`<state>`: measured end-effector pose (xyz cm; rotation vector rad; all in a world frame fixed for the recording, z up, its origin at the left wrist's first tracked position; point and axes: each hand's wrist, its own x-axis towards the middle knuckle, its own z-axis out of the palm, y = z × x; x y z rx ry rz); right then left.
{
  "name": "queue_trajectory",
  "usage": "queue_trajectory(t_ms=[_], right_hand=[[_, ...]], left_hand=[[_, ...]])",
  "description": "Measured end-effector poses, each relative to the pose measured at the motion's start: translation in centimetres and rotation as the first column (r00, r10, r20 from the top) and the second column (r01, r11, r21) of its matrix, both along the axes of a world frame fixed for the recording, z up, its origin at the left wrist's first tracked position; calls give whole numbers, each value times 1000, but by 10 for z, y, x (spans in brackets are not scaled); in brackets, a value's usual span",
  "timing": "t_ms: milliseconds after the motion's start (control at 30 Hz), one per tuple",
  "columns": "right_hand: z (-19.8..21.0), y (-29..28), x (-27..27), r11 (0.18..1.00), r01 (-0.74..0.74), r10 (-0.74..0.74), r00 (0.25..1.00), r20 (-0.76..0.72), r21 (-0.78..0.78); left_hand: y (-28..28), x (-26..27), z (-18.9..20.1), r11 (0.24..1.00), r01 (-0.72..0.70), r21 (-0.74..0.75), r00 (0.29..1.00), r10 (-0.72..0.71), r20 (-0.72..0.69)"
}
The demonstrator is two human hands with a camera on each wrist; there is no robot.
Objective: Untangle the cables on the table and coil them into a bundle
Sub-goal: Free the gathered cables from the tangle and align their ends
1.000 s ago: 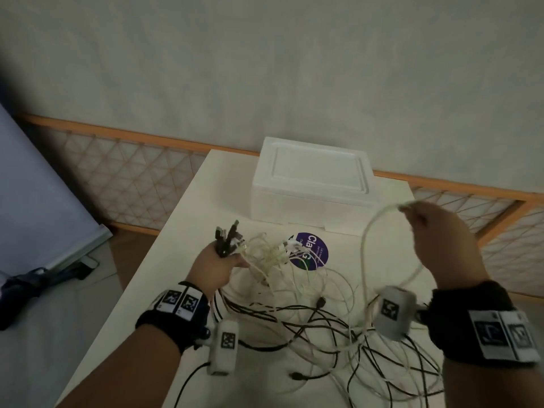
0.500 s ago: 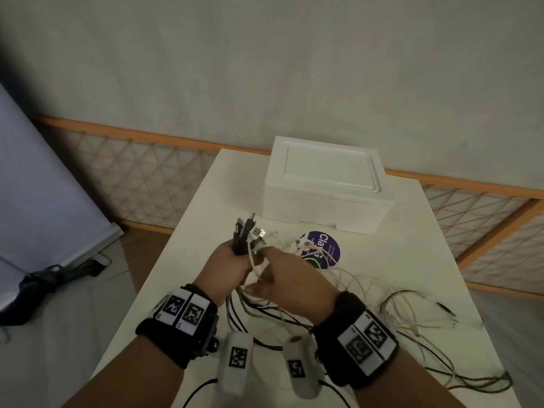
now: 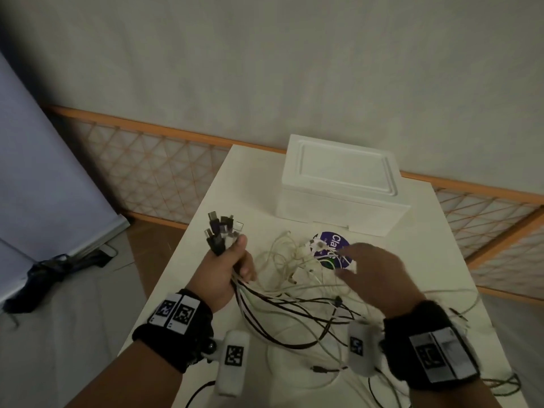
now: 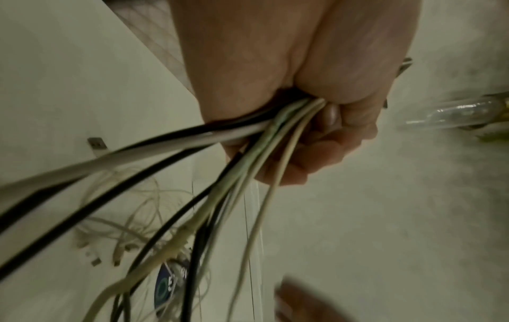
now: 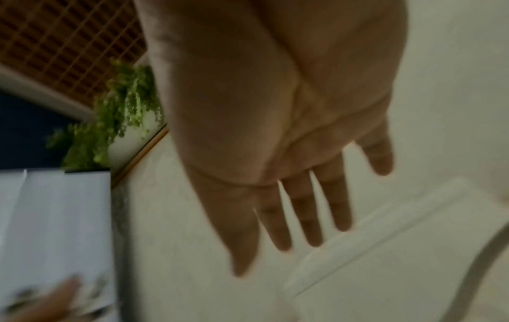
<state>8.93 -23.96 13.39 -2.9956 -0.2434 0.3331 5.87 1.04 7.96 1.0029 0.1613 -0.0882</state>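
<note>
My left hand grips a bunch of black and white cables just below their plugs, which stick up above the fist. In the left wrist view the cables run out of the curled fingers and down to the table. A tangle of loose black and white cables lies on the white table between my hands. My right hand hovers over the tangle with straight, spread fingers and holds nothing.
A white foam box stands at the back of the table. A round purple sticker lies in front of it under some white cables. The table's left edge drops to the floor; a lattice rail runs behind.
One second ago my right hand held a white cable loop up at the right. It brought it to the left hand, let go, and now hovers open over the tangle.
</note>
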Motion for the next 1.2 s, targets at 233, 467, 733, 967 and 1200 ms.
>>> queue_trajectory(t_ms=[233,467,733,967,1200], right_hand=[[-46,104,-35,795,-184,304,945,-117,577],[-91,11,-40,983,-169,181,950,-253,70],[-111,-33,-49,999,-24,-1,854,-520,-41],[-123,2,-24,973,65,31,915,-402,223],[-162,31,33,971,-240,218,904,-367,-16]], left_hand=[[-22,3,9,999,42,-28,999,-42,15],[56,10,-8,895,-367,-256,923,316,-220],[82,-15,-80,925,-312,-215,820,148,-554],[75,-18,-81,983,-130,-128,806,30,-591],[63,-13,-76,995,-72,-70,804,17,-594]])
